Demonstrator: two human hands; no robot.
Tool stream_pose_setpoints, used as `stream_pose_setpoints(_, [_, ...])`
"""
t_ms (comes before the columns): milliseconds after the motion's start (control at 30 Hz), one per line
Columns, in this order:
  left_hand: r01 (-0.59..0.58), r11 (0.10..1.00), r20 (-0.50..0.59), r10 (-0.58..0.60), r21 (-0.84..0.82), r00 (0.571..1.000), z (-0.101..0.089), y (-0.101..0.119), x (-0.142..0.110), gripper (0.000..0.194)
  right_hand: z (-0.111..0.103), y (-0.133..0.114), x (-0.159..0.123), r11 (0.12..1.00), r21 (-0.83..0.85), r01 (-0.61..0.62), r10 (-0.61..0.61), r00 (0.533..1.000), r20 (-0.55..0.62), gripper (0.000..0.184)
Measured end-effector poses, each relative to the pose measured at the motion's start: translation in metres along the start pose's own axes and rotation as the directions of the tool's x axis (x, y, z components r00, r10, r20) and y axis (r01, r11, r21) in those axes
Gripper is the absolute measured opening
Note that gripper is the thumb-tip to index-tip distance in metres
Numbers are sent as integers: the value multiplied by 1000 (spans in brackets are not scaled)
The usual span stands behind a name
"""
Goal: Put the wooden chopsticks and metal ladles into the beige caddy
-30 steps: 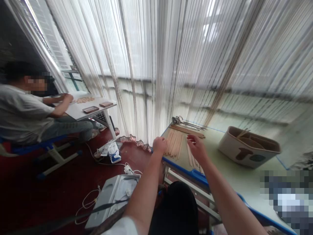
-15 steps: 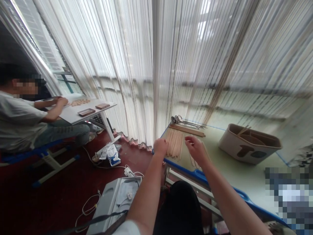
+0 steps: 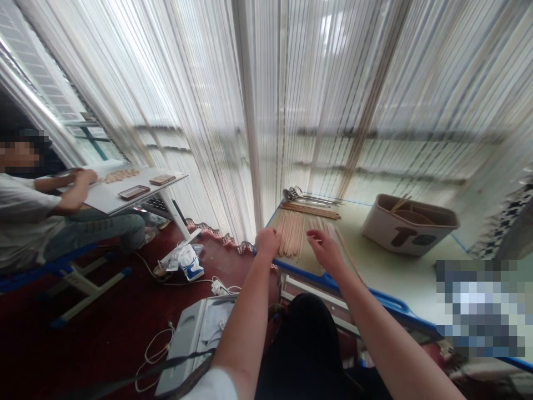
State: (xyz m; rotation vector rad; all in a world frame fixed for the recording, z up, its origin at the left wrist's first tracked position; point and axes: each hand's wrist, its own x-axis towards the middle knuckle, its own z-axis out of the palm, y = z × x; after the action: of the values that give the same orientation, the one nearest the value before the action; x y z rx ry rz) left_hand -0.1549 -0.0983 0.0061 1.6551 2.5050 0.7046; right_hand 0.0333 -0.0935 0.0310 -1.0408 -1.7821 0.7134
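Note:
My left hand [image 3: 268, 242] is closed, resting at the table's left edge against a row of light wooden chopsticks [image 3: 290, 233]. What it holds, if anything, is hidden. My right hand [image 3: 323, 248] hovers just right of that row, fingers bent and apart, with nothing visible in them. More pale sticks [image 3: 320, 224] lie partly beneath and behind it, and a few slanting sticks [image 3: 348, 253] show to its right. Behind the row lies a bundle of darker brown chopsticks [image 3: 311, 210]. Beyond these are several metal spoons or ladles [image 3: 308, 196] with long handles.
A beige bin [image 3: 410, 229] holding some sticks stands on the right of the blue-edged table [image 3: 416, 272]. Farther left, a person [image 3: 31, 205] sits at a white table [image 3: 104, 200]. A grey case [image 3: 181, 339] and white cables [image 3: 145, 355] lie on the floor.
The view has shifted slightly, so the scene sits farther left and up. More sticks show behind my right hand and to its right. Both hands keep nearly the same pose by the row.

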Motion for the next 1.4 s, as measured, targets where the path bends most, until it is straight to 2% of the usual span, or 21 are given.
stream_pose_setpoints(167, [8,1000,115,-11,24,993,-2,0,11,28,-5,6,-8,1000,12,-18,19,994,-112,22])
stream_pose_setpoints(300, [49,999,174,-48,-4,984,-3,0,18,27,-10,5,-11,998,51,-40,47,990,-135,20])
stream_pose_setpoints(533, [107,987,133,-91,-117,987,1,-2,18,25,-21,7,-9,996,80,-36,46,991,-129,20])
stream_pose_setpoints(767, [115,962,86,-96,-248,992,6,-4,21,24,-31,17,-8,992,123,-8,25,990,-137,22])
stream_pose_setpoints(900, [122,920,61,-107,-371,992,4,-5,24,23,-36,13,-6,987,158,-6,26,992,-126,22])
stream_pose_setpoints(1000, [78,873,22,-77,-482,997,-2,-2,21,24,-41,6,-5,982,189,22,6,989,-146,23])
stream_pose_setpoints(1100, [-25,762,-35,3,-647,999,-7,13,12,26,-51,0,0,977,204,57,-21,984,-174,25])
stream_pose_setpoints(1233, [-165,504,-86,176,-848,981,-8,58,-3,25,-71,-7,10,983,171,69,-47,991,-128,32])
stream_pose_setpoints(1400, [-290,431,-118,382,-854,916,-1,125,-19,22,-105,-13,22,992,120,31,0,969,-246,41])
